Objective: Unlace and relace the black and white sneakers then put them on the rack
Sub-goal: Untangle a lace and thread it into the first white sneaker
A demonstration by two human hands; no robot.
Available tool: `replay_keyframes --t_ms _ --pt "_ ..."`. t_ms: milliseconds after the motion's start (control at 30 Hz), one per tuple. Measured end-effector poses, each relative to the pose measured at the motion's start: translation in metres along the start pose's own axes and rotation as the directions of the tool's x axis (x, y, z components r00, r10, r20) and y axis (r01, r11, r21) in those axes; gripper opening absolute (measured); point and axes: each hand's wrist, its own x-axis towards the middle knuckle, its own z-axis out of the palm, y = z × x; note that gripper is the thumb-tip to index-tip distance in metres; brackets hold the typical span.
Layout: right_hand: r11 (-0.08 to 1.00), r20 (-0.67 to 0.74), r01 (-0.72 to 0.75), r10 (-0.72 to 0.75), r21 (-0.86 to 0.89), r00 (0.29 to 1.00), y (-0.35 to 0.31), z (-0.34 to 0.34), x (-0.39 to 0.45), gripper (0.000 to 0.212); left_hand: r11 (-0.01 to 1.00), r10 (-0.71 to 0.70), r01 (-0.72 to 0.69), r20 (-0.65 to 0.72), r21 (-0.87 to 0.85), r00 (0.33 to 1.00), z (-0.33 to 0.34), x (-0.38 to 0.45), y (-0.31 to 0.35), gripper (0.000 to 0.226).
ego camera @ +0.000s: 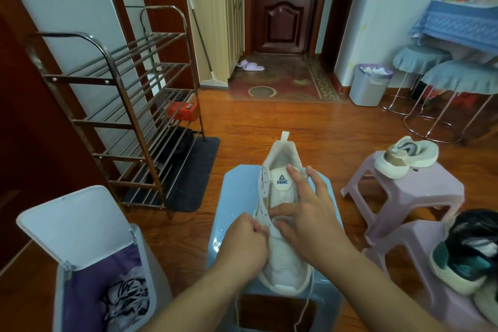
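Observation:
A white sneaker [280, 253] with a blue logo on its tongue lies on a light blue stool [237, 194], toe toward me. My left hand [242, 242] pinches the lace at the lowest eyelets on the shoe's left side. My right hand [304, 213] rests on the shoe, thumb pressed near the lower eyelets and fingers spread up toward the tongue. White lace ends [307, 302] hang off the stool's front. A black and green sneaker [469, 253] sits on a pink stool at the right edge. The metal shoe rack [121, 105] stands at the left.
Another pale sneaker [407, 155] lies on a second pink stool [415, 197]. An open-lidded bin [89, 264] with a purple liner is at the lower left. A grey waste bin [369, 83], round stools and a door lie farther back.

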Motion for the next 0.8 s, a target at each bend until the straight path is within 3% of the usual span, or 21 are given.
replay_keyframes --t_ms 133,200,300,433,633,800 --pt "1.000 0.048 -0.026 0.026 0.002 0.999 -0.001 -0.002 0.000 0.015 0.926 -0.114 0.139 0.091 -0.352 0.989 -0.001 0.000 -0.002 0.008" --pt "0.999 0.058 -0.036 0.036 -0.007 0.998 -0.003 0.000 0.000 0.015 0.892 -0.145 0.177 0.108 -0.417 0.984 -0.002 -0.002 -0.002 0.014" --pt "0.998 0.059 -0.039 0.041 -0.043 0.997 -0.005 0.001 0.000 0.014 0.915 -0.153 0.171 0.078 -0.366 0.985 -0.001 0.000 -0.001 0.007" --pt "0.997 0.095 -0.057 0.063 -0.060 0.993 -0.010 -0.003 0.000 0.015 0.987 -0.096 0.098 0.021 -0.124 0.995 0.002 0.005 0.003 0.012" --pt "0.997 0.143 -0.055 0.061 -0.046 0.988 -0.013 -0.007 0.000 0.016 0.929 -0.062 0.088 0.085 -0.360 0.995 0.001 0.012 -0.004 0.015" --pt "0.993 0.192 -0.042 0.063 -0.109 0.979 -0.015 -0.008 0.003 0.011 0.899 -0.016 0.069 0.126 -0.432 0.992 -0.002 0.012 -0.007 0.017"
